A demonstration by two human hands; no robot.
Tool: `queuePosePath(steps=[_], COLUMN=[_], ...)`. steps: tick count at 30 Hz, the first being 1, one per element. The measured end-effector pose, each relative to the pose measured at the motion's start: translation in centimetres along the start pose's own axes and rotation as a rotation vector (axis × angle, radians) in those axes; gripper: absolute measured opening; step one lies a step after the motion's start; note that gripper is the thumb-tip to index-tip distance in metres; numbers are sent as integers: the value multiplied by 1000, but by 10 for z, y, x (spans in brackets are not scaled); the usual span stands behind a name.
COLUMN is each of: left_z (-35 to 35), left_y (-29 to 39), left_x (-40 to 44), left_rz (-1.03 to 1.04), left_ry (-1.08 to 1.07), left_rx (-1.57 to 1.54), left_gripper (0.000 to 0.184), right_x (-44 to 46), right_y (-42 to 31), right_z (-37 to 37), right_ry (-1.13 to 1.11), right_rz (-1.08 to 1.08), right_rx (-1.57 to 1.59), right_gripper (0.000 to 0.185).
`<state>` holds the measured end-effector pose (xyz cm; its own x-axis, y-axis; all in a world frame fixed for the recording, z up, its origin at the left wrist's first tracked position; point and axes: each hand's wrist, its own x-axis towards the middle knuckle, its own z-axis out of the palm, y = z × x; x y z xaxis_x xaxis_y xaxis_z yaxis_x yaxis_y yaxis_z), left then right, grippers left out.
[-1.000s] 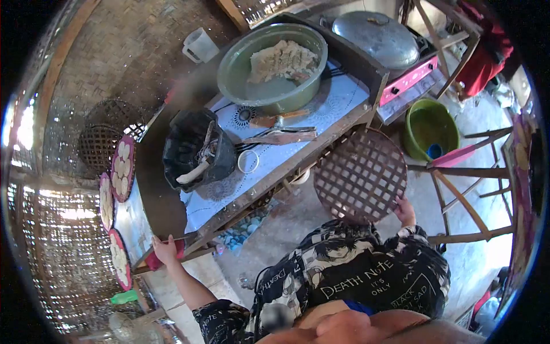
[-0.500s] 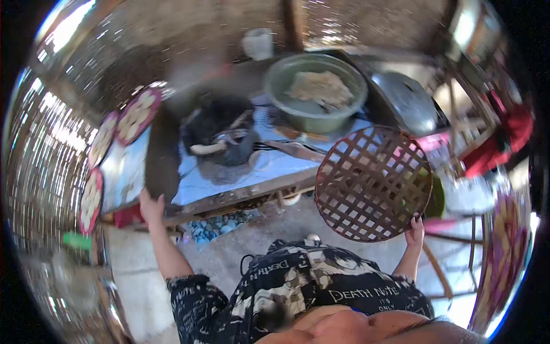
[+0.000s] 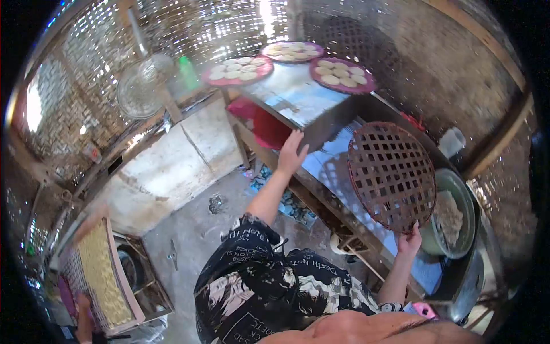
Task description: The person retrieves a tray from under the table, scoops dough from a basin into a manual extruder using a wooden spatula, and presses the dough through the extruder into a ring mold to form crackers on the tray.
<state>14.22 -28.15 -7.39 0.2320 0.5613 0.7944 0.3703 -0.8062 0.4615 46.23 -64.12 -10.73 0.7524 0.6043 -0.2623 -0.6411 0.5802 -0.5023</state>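
A round, dark brown woven basket tray (image 3: 392,175) with an open lattice is raised over the blue-covered worktable. My right hand (image 3: 408,241) grips its lower rim. My left hand (image 3: 293,152) rests with fingers spread on the edge of the dark wooden board beside the raised shelf (image 3: 295,92). Three pink plates with flat pale rounds stand on that shelf: one at the left (image 3: 238,71), one at the back (image 3: 293,51) and one at the right (image 3: 342,75). Behind the tray, the green basin (image 3: 470,212) holds a pale lump of dough (image 3: 448,218).
A white mug (image 3: 452,141) is near the wall. At lower left, a slatted tray of yellowish pieces (image 3: 106,281) sits on a frame, with another person's hand (image 3: 84,307) beside it. A large round pan (image 3: 137,94) and a green object (image 3: 187,73) are at upper left.
The view has swung left, bringing the plates to the top centre and the slatted tray into sight. The lattice tray has been lifted from near my body to above the worktable.
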Motion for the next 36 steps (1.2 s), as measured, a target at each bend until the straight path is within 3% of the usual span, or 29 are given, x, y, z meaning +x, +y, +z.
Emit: queuePosePath(steps=[2,5,7,8,10,11,14,17,20,23,25,27,29,31,34,36], left_z=[-15,-21,-40,-46,-20,-5,25,59,25,9,5,-59,-121,-146,-175,-178], left_y=[-1,-56,-96,-115,-167,-190,-213,-253,-234,-231,-264,-258,-241,-271,-282,-289], left_x=[-28,-77,-69,-64,-74,-80,-79,-88,-67,-55,-75,-59,-34,-51,-59,-62], left_rz=[-168,-643,-1053,-1255,-1442,-1528,-1671,-1538,-1352,-1335,-1294,-1193,-1209,-1208,-1243,-1252], left_ry=[190,179,102,67,152,199,244,173,-176,133,644,683,662,596,569,566], left_rx=[-3,139,-68,-173,-434,-570,-578,-348,-37,-47,-645,-1381,-1495,-1520,-1514,-1541], left_gripper=[34,39,38,38,39,40,44,42,46,41,40,43,48,49,50,51], right_x=[8,-6,-11,-15,-24,-46,-69,-51,-78,-105,-106,-130,-137,-136,-139,-124], right_y=[8,4,12,17,17,28,22,16,9,32,20,8,7,5,0,-9], right_z=[3,14,23,27,37,71,68,21,13,59,40,39,45,39,43,27], right_ry=[-61,-1,54,-65,-299,-77,86,306,386,513,539,569,631,584,651,579], right_rz=[-8,-37,-53,-35,6,-78,-193,-230,-265,-320,-369,-432,-470,-487,-538,-518], right_rx=[-21,-63,-125,-132,-148,-177,-156,-149,-147,-205,-191,-256,-234,-245,-241,-224], right_gripper=[34,40,41,37,32,35,48,50,62,57,58,58,60,71,75,72])
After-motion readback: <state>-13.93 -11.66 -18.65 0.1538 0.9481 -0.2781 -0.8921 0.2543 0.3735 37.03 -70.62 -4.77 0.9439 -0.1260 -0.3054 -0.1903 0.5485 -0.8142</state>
